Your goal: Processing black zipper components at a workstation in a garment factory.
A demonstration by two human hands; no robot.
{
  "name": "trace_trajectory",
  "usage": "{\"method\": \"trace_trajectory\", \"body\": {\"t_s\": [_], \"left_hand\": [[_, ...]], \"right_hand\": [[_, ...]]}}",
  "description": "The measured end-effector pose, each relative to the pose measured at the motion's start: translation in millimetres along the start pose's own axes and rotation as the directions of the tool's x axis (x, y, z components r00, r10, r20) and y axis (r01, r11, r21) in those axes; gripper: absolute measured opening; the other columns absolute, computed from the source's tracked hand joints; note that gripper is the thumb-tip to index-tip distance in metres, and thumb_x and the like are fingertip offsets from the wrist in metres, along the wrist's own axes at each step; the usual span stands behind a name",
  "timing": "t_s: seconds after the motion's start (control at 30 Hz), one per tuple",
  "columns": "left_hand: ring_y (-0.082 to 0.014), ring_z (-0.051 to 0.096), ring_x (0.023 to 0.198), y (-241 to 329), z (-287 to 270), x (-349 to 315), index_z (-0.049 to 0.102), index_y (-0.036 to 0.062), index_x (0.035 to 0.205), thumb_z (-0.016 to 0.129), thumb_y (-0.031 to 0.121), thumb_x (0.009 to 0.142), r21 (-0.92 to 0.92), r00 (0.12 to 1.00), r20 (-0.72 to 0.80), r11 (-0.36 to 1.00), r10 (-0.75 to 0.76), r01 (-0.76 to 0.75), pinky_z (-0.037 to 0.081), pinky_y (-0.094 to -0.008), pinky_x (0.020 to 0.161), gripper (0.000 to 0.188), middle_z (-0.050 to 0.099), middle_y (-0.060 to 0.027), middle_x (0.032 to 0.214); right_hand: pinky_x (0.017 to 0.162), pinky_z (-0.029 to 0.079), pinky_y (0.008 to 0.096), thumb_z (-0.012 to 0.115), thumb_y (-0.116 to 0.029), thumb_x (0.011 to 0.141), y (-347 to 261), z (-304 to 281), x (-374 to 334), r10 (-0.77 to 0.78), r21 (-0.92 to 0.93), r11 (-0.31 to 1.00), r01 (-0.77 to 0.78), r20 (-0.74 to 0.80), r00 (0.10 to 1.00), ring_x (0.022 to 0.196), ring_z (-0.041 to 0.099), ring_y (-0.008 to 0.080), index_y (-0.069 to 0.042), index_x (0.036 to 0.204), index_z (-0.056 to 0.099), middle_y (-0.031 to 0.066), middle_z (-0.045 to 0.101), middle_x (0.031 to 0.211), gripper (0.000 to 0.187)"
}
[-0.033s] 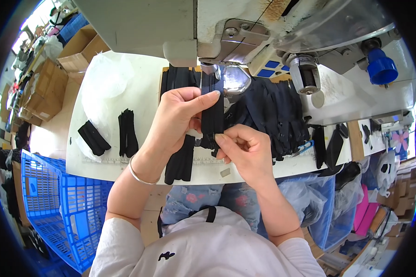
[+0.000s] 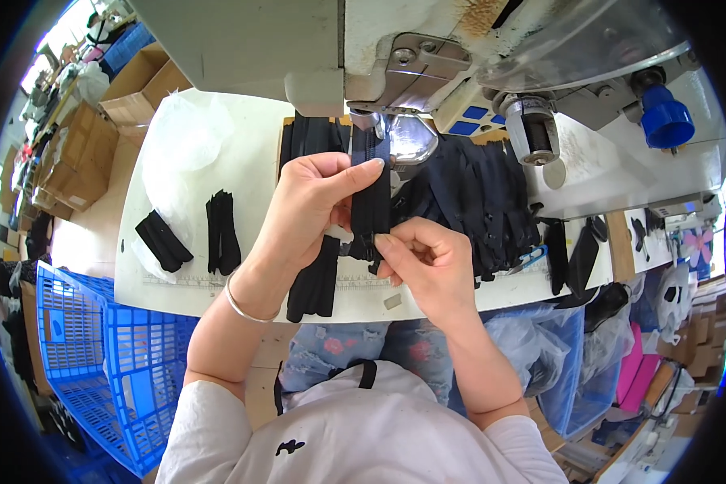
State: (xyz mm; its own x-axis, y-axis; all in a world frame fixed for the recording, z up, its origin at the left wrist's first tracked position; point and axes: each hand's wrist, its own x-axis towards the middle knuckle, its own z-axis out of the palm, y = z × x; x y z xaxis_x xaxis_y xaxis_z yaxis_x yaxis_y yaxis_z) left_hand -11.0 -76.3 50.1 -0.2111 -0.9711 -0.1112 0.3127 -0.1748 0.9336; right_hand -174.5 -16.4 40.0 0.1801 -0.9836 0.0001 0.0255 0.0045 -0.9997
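A black zipper (image 2: 371,198) runs lengthwise under the head of a sewing machine (image 2: 403,73). My left hand (image 2: 310,198) is closed on it, the thumb pressed flat along its upper part just below the needle area. At its near end my right hand (image 2: 427,262) pinches the zipper between thumb and fingers; the fingertips partly hide what lies there. Beneath my left hand another black strip (image 2: 313,282) reaches toward the table's front edge. To the right of the zipper lies a heap of black zippers (image 2: 488,202), and more black strips (image 2: 298,137) lie behind my left hand.
Two short black bundles (image 2: 223,232) and a clear plastic bag (image 2: 185,145) lie on the white table (image 2: 258,153) at left. A blue crate (image 2: 141,347) stands below the left edge. Bagged goods in a blue bin (image 2: 561,379) stand at right. Cardboard boxes (image 2: 77,157) are farther left.
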Motion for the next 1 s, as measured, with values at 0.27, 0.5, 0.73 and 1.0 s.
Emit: {"method": "trace_trajectory", "body": {"t_s": [0.27,0.5,0.73,1.0], "left_hand": [[-0.0043,0.05,0.054,-9,5,-22,0.061,0.0055,0.083,0.066,0.016,0.088,-0.156,0.971,0.072,0.96,-0.226,0.235,0.043,-0.0201,0.05,0.012,0.057,0.0037,0.068],[-0.0067,0.054,0.06,-17,-2,-35,0.059,0.0015,0.082,0.067,0.013,0.087,-0.11,0.997,0.056,0.992,-0.052,0.058,0.046,-0.0207,0.055,0.015,0.059,-0.001,0.071],[-0.0069,0.054,0.059,-20,2,-37,0.058,0.0022,0.078,0.069,0.013,0.086,-0.034,1.0,-0.004,0.999,0.02,-0.02,0.045,-0.0204,0.054,0.017,0.061,-0.0014,0.069],[-0.0054,0.055,0.062,-28,10,-41,0.06,0.0031,0.082,0.069,0.011,0.085,-0.162,0.992,-0.122,0.985,0.041,-0.061,0.046,-0.0204,0.059,0.012,0.063,-0.0004,0.072]], "right_hand": [[0.05,0.041,0.0191,0.063,-0.01,0.089,7,0,6,-0.047,-0.042,0.998,0.046,-0.033,0.998,0.055,0.054,0.0032,0.001,0.081,0.062,0.0028,0.063,0.063,0.013],[0.05,0.042,0.0195,0.063,-0.013,0.09,2,-2,6,-0.054,-0.052,0.997,0.054,0.002,0.999,0.054,0.055,0.0044,0.002,0.083,0.063,0.0036,0.063,0.062,0.016],[0.054,0.044,0.0202,0.062,-0.015,0.09,4,-4,-1,-0.026,-0.05,0.998,0.028,0.029,0.999,0.058,0.057,0.0058,0.002,0.083,0.063,0.0039,0.064,0.065,0.018],[0.055,0.045,0.0207,0.06,-0.012,0.091,3,0,-2,-0.051,-0.052,0.997,0.051,0.0,0.999,0.059,0.057,0.0052,0.002,0.083,0.062,0.0038,0.063,0.066,0.016]]}}
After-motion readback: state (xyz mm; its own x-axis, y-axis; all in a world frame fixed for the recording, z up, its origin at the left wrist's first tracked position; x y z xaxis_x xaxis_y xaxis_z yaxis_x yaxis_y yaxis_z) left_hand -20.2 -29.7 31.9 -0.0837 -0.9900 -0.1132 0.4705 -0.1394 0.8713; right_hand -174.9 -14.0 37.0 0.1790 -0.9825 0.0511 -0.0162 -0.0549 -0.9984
